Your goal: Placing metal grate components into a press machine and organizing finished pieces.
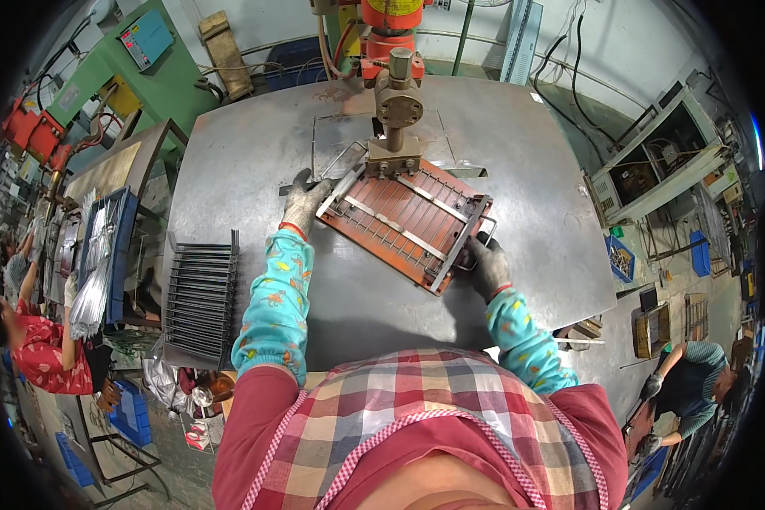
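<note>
A reddish-brown jig board lies tilted on the steel table, its right end nearer me. Thin wires and flat metal strips lie across it, with a metal bar along each short end. My left hand, in a grey glove, is closed at the left end bar beside a wire handle. Gloved too, my right hand has its fingers around the wire handle at the right end. The welding machine's metal head stands over the board's far edge; whether it touches the wires I cannot tell.
A stack of dark wire racks lies on the table's left side. The grey steel table surrounds the jig. Beyond the left edge stands a blue bin of metal rods, near a person in red. Another person works at the lower right.
</note>
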Tool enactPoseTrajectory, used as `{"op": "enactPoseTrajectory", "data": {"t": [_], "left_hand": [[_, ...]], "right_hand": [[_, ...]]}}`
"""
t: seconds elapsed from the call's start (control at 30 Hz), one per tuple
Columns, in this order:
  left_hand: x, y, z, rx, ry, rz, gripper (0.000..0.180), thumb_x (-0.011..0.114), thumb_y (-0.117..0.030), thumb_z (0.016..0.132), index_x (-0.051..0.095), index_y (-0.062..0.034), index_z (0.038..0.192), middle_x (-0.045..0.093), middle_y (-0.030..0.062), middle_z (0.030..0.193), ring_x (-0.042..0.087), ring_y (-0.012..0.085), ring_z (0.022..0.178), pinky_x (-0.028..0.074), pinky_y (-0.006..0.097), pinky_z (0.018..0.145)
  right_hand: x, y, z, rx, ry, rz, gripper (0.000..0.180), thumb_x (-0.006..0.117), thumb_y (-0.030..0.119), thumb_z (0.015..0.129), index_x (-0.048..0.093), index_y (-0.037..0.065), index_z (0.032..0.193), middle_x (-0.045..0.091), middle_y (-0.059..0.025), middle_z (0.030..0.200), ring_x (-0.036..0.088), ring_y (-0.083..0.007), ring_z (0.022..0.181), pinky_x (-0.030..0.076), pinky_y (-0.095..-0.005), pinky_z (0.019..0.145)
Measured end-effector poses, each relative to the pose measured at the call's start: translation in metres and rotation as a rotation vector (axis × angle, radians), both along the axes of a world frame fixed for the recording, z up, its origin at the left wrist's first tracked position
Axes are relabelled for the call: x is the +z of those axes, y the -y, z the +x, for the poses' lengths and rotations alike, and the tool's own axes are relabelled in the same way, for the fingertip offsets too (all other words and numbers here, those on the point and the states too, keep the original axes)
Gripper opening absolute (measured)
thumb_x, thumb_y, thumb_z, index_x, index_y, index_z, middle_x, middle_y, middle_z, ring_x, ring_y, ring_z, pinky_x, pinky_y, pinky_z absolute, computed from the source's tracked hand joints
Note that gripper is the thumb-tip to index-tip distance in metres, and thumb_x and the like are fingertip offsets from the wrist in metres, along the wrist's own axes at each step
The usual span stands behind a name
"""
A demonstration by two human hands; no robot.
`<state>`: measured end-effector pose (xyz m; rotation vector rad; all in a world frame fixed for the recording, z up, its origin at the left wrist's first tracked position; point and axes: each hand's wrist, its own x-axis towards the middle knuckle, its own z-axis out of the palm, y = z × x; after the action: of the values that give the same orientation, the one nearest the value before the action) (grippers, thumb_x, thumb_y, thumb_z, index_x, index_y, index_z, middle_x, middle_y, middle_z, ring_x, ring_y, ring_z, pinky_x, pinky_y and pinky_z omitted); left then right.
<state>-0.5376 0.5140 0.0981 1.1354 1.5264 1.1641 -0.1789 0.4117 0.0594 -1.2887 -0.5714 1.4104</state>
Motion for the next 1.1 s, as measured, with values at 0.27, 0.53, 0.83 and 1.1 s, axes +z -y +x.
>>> {"op": "enactPoseTrajectory", "data": {"t": [0.27,0.53,0.83,1.1], "left_hand": [[0.012,0.022,-0.007,0.115,-0.435,-0.020,0.085,0.075,-0.042,0.067,0.039,-0.0037,0.134,0.057,0.0237,0.113,0.059,0.0328,0.100,0.049,0.038,0.085],[0.014,0.064,0.026,-0.016,-0.495,-0.299,0.081,0.071,-0.049,0.069,0.042,0.0043,0.123,0.059,0.0238,0.111,0.059,0.0360,0.103,0.046,0.041,0.088],[-0.010,0.042,0.027,0.053,-0.437,-0.277,0.078,0.069,-0.048,0.069,0.044,0.0049,0.121,0.060,0.0272,0.106,0.059,0.0407,0.100,0.046,0.043,0.087],[-0.028,0.039,0.051,0.051,-0.367,-0.167,0.079,0.069,-0.045,0.068,0.042,0.0047,0.123,0.059,0.0264,0.108,0.059,0.0386,0.100,0.047,0.040,0.087]], "right_hand": [[0.034,-0.040,0.027,0.260,0.806,-0.173,0.067,0.070,0.041,0.074,0.049,-0.010,0.113,0.062,-0.0200,0.097,0.063,-0.0250,0.081,0.051,-0.0368,0.069],[0.064,-0.099,0.028,0.569,1.171,-0.197,0.084,0.065,0.054,0.076,0.041,-0.009,0.126,0.062,-0.0209,0.091,0.062,-0.0229,0.065,0.049,-0.0351,0.056],[0.058,-0.156,0.034,0.782,1.182,-0.153,0.073,0.061,0.055,0.076,0.052,-0.001,0.122,0.062,-0.0225,0.108,0.060,-0.0318,0.102,0.044,-0.0379,0.087],[0.077,-0.150,0.050,0.667,1.152,-0.326,0.068,0.066,0.056,0.074,0.057,0.001,0.112,0.059,-0.0064,0.073,0.053,-0.0156,0.060,0.042,-0.0316,0.052]]}}
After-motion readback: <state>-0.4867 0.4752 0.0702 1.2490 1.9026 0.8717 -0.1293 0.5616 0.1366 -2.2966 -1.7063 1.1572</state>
